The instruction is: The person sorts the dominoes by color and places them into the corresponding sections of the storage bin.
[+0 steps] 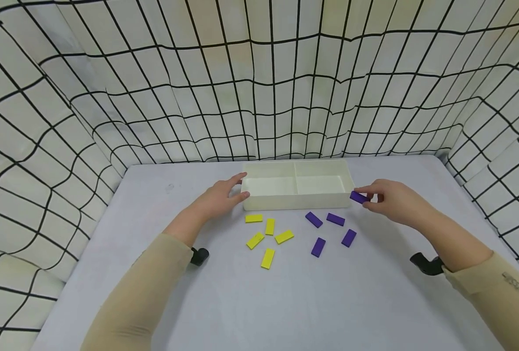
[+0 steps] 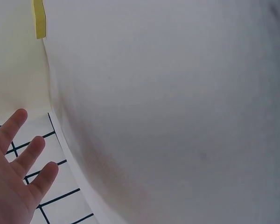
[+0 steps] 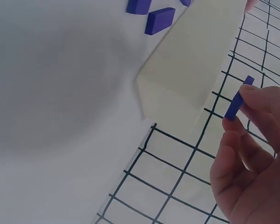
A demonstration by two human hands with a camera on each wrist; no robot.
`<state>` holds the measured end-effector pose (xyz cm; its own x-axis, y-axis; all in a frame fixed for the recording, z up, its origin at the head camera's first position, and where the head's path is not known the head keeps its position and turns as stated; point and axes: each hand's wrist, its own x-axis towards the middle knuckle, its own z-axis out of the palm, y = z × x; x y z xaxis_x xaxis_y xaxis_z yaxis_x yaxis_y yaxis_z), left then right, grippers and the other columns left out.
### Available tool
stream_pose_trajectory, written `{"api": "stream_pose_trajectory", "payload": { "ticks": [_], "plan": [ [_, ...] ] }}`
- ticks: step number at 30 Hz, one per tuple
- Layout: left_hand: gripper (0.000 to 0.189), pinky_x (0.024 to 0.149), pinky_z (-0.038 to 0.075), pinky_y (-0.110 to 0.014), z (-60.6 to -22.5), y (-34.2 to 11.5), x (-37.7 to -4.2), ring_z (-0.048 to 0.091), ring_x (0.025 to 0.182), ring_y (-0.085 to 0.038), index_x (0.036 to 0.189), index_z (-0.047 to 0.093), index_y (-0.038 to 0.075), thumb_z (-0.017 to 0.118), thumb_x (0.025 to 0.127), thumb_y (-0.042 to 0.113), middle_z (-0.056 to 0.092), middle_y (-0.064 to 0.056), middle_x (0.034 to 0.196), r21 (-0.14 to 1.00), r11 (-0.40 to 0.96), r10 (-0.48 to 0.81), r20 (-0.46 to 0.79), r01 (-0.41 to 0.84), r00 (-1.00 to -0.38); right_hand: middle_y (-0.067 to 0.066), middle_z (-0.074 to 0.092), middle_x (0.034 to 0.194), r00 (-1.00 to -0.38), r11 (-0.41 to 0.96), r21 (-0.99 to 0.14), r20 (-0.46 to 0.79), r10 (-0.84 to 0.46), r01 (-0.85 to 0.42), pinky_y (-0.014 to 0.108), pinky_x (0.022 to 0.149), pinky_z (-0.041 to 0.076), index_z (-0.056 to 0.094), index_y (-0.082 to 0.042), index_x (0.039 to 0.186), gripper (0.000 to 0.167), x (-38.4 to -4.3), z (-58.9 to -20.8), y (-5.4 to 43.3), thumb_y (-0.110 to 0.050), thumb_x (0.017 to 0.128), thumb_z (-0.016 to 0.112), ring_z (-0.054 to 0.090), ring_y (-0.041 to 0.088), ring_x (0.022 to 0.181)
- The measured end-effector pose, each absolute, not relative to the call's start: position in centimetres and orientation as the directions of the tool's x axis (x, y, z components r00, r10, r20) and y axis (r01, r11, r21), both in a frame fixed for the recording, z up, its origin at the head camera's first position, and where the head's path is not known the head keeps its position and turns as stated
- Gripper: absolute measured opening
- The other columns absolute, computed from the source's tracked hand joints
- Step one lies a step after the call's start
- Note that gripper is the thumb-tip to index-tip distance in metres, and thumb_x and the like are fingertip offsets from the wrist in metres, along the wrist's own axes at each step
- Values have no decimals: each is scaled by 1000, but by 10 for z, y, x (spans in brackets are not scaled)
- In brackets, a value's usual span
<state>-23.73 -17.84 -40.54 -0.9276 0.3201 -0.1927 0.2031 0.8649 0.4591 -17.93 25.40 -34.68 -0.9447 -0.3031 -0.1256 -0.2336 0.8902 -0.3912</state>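
Between the thumb and fingertips of my right hand (image 1: 395, 201), a small purple block (image 1: 358, 197) is pinched at the right front corner of a white two-compartment box (image 1: 296, 202). The right wrist view shows the same block (image 3: 237, 103) held by its ends, off the table. My left hand (image 1: 217, 199) is at the box's left end, thumb and forefinger spread along it; its other fingers (image 2: 25, 156) look straight in the left wrist view. Both compartments show only bare white floor. In front of the box lie several loose purple blocks (image 1: 318, 247) and several yellow blocks (image 1: 268, 259).
A white cloth-covered table (image 1: 294, 302) carries everything. White walls with black netting (image 1: 272, 97) rise behind it and at both sides. A black wrist mount (image 1: 427, 264) juts from the right sleeve, another (image 1: 200, 256) from the left.
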Motion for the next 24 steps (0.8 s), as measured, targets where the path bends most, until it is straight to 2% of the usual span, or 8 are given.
{"api": "stream_pose_trajectory", "payload": {
  "ticks": [8,16,24],
  "plan": [
    [71,112,29,-61,-405,-176,-236,32,143,-34,158,16,36,44,98,62,43,-2,153,463,868,300,-196,182,-934,6,63,103,-929,863,-418,-100,-355,-284,30,61,49,64,-13,133,42,-197,-341,233,-19,92,71,52,23,85],
    [70,112,27,-62,-404,-173,-234,30,144,-35,158,16,35,47,99,57,41,-2,154,469,868,287,-203,164,-936,1,62,103,-894,823,-447,-105,-436,-350,30,66,51,66,-21,132,40,-219,-346,207,-17,93,70,54,23,89],
    [71,112,28,-62,-405,-173,-234,31,144,-34,158,16,35,46,98,60,41,-2,154,467,870,280,-205,158,-938,-1,62,106,-844,787,-459,-133,-520,-413,32,71,50,66,-24,132,39,-242,-345,175,-19,93,71,53,21,92]
  ]
}}
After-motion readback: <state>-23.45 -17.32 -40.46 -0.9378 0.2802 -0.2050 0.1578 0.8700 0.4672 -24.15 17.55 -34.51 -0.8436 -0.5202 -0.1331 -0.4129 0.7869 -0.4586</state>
